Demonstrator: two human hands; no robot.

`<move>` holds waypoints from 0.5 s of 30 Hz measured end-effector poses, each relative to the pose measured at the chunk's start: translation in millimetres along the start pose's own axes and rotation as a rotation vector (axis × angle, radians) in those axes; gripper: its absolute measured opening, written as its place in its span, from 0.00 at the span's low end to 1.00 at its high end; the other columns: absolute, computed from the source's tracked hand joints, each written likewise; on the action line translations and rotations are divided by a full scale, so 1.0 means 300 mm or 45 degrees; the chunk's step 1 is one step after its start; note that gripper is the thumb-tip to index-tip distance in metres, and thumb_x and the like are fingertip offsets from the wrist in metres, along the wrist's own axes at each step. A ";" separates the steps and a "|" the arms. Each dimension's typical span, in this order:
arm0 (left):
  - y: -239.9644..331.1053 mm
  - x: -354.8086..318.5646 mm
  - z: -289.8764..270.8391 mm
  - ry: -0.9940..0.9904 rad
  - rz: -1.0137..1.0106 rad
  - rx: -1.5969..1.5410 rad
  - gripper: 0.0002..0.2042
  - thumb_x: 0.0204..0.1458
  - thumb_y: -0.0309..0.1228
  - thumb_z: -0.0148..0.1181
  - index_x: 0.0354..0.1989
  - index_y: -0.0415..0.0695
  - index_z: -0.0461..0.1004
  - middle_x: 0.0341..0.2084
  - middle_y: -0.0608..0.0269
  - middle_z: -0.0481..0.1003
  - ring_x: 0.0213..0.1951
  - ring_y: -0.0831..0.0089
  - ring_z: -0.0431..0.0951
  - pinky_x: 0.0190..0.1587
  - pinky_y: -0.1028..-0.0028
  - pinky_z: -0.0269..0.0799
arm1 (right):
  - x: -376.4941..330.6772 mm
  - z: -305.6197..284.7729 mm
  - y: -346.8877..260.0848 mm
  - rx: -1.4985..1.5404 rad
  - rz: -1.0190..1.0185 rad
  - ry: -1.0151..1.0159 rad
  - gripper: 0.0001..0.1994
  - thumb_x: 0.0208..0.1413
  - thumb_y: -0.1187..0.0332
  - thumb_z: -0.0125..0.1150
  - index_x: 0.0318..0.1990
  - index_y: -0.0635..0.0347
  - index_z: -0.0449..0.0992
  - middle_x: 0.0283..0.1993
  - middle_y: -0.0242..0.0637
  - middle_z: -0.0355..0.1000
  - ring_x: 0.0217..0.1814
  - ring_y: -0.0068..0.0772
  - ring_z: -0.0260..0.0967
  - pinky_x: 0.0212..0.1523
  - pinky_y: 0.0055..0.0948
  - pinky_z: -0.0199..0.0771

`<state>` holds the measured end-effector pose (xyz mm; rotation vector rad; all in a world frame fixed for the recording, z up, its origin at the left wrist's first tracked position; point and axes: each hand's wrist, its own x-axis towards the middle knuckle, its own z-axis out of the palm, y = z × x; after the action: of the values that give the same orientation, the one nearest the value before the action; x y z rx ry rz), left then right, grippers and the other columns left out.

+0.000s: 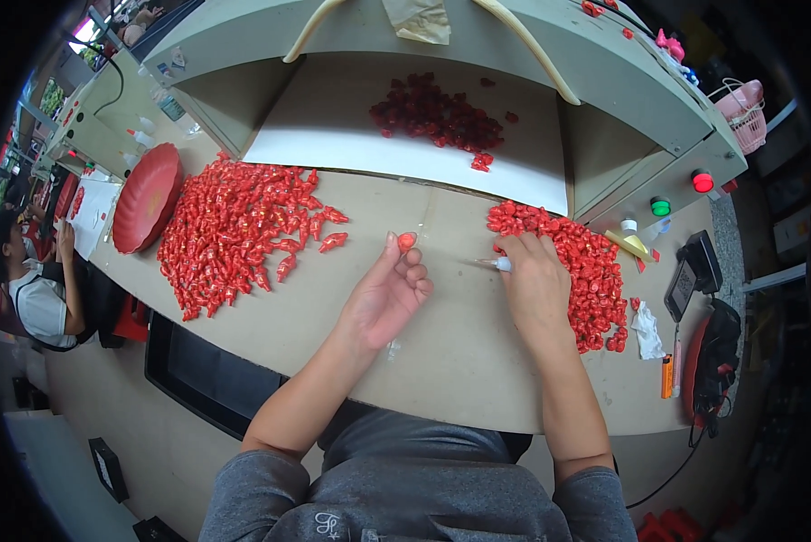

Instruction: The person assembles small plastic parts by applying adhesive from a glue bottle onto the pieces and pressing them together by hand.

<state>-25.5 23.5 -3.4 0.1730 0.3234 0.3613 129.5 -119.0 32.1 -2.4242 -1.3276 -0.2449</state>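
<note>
My left hand (378,298) is over the middle of the table, palm up. Its thumb and forefinger pinch a small rounded red plastic piece (407,241). My right hand (539,285) reaches palm down to the left edge of a heap of small red parts (595,280), fingers bent at the pieces. In that hand is a small needle-tipped bottle (503,264), its thin tip pointing left and most of its body hidden. Whether the right fingertips also grip a red part is hidden. On the left lies a large pile of longer red plastic figures (234,235).
A grey open-fronted box (640,108) stands behind, with dark red parts (437,113) on its white floor. A red dish (148,199) leans beside the left pile. At right lie a phone (681,289), crumpled tissue (646,331) and orange lighter (666,376). Another person (39,289) sits far left.
</note>
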 end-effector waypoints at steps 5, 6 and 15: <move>-0.010 -0.002 -0.011 -0.015 -0.036 0.065 0.12 0.63 0.40 0.49 0.43 0.46 0.71 0.29 0.69 0.71 0.30 0.79 0.68 0.37 0.79 0.68 | -0.001 -0.012 0.000 0.305 -0.043 0.052 0.09 0.46 0.75 0.65 0.37 0.57 0.78 0.37 0.36 0.74 0.40 0.39 0.70 0.37 0.34 0.73; -0.016 -0.007 0.004 -0.018 -0.028 0.058 0.12 0.63 0.40 0.49 0.43 0.46 0.71 0.29 0.69 0.71 0.30 0.79 0.68 0.37 0.79 0.68 | -0.003 -0.014 -0.004 0.542 -0.060 0.086 0.09 0.47 0.76 0.64 0.37 0.58 0.79 0.37 0.36 0.75 0.40 0.37 0.70 0.37 0.32 0.72; -0.037 -0.024 0.000 -0.096 -0.130 0.408 0.10 0.62 0.39 0.52 0.40 0.45 0.72 0.27 0.69 0.72 0.29 0.80 0.70 0.37 0.78 0.70 | -0.026 -0.072 -0.078 0.901 -0.315 0.165 0.11 0.44 0.80 0.66 0.37 0.59 0.80 0.36 0.35 0.76 0.37 0.32 0.71 0.37 0.28 0.69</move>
<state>-28.4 10.7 -3.8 0.4816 0.3134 0.1995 106.1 -121.9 54.7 -1.6359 -1.3606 0.0135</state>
